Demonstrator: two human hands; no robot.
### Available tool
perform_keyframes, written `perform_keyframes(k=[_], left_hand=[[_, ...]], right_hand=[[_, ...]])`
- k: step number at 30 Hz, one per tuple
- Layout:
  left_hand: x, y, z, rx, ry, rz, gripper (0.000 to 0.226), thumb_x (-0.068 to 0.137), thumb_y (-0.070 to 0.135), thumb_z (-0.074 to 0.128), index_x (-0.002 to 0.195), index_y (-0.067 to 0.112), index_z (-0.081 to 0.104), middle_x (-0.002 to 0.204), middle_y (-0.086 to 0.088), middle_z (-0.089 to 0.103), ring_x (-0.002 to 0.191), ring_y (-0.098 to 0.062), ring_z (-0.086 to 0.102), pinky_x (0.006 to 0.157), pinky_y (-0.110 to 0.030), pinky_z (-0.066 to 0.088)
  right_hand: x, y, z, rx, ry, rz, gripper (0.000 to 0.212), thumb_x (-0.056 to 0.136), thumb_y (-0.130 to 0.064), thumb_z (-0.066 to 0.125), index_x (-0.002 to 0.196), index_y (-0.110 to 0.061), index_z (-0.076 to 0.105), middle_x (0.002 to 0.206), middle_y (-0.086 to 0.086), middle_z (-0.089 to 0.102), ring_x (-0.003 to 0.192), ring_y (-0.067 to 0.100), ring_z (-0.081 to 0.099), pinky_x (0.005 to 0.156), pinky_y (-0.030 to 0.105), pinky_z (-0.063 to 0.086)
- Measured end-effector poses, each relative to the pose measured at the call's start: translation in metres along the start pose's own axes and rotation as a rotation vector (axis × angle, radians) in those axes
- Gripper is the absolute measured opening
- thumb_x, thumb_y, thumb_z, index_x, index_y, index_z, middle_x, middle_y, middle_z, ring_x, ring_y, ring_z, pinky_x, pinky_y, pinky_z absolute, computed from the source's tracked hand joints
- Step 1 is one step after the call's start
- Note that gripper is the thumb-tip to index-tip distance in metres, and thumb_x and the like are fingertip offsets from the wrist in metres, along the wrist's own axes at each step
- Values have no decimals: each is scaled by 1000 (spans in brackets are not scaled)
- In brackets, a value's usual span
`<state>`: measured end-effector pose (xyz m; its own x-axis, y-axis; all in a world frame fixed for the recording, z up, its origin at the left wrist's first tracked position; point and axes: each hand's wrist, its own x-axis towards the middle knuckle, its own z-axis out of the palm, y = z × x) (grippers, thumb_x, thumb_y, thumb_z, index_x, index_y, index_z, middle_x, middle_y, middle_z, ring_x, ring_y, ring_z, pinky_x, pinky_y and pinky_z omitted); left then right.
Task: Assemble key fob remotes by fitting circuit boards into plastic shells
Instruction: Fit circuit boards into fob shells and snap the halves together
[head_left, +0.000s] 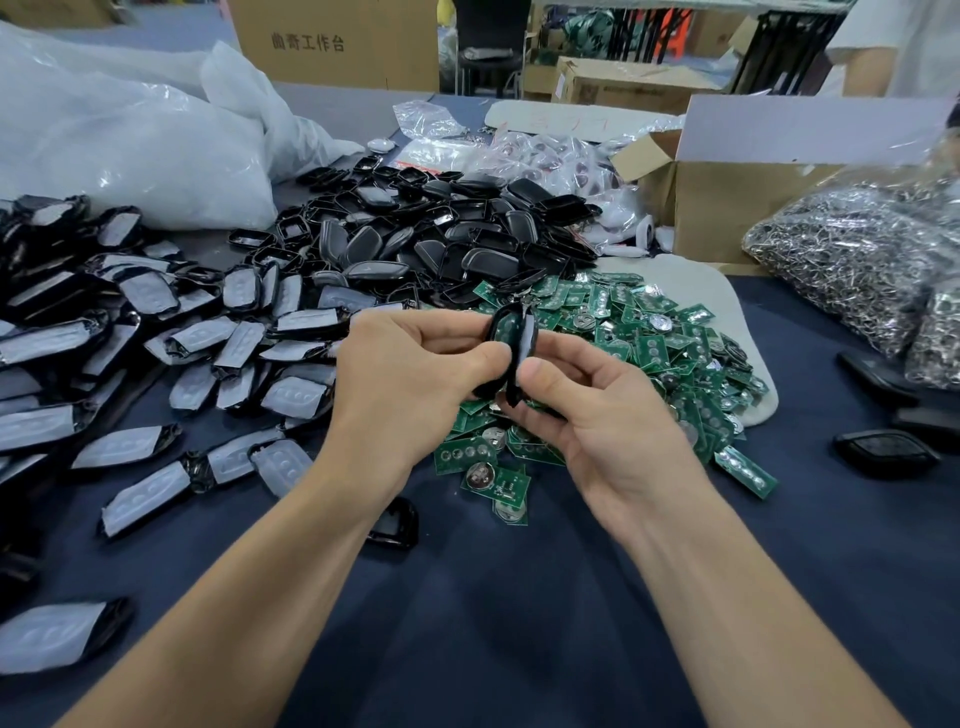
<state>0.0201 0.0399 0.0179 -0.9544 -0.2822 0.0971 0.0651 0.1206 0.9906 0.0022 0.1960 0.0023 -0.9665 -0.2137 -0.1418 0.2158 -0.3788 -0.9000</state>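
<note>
Both hands hold one black key fob (511, 338) upright above the table's middle, its two shell halves parted at the top with a metal ring at the upper end. My left hand (410, 374) grips the left half, thumb against its edge. My right hand (587, 410) pinches the right half between thumb and fingers. Behind and under the hands spreads a heap of green circuit boards (649, 343) with coin cells. A pile of empty black shells (457, 239) lies farther back. Black shell halves with grey button pads (182, 332) cover the left side.
The table has a dark blue cloth (519, 597). One black shell (397, 522) lies beside my left forearm, and finished black fobs (885, 452) sit at the right. A clear bag of metal rings (857, 249), a cardboard box (727, 197) and white plastic bags (130, 140) line the back.
</note>
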Motion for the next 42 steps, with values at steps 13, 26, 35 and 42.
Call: perform_keyframes(k=[13, 26, 35, 42], left_hand=[[1, 4, 0, -242, -224, -166, 28, 91, -4, 70, 116, 5, 76, 101, -13, 80, 90, -21, 77, 75, -25, 62], [-1, -2, 4, -183, -274, -72, 37, 90, -6, 71, 119, 16, 75, 101, -6, 81, 91, -14, 76, 75, -24, 60], [2, -2, 1, -242, -310, -67, 44, 91, -12, 66, 122, 19, 72, 109, -4, 80, 98, -16, 75, 78, -26, 61], [4, -5, 0, -253, -298, -13, 45, 84, -16, 71, 116, 15, 74, 104, -6, 81, 94, -13, 75, 80, -21, 57]], right_hand=[[-4, -4, 1, -350, 136, -297, 26, 75, -6, 88, 93, -22, 79, 86, -1, 79, 82, 11, 75, 74, 24, 60], [-11, -7, 4, -886, 262, -569, 37, 69, -16, 87, 101, -32, 80, 83, -20, 72, 80, 2, 67, 74, 14, 55], [-8, -7, 1, -829, 221, -565, 40, 72, -10, 85, 107, -30, 81, 87, -18, 75, 84, 2, 71, 75, 8, 53], [-7, -10, -2, -722, 173, -508, 40, 71, -4, 85, 97, -35, 81, 81, -18, 76, 79, 0, 72, 73, 13, 56]])
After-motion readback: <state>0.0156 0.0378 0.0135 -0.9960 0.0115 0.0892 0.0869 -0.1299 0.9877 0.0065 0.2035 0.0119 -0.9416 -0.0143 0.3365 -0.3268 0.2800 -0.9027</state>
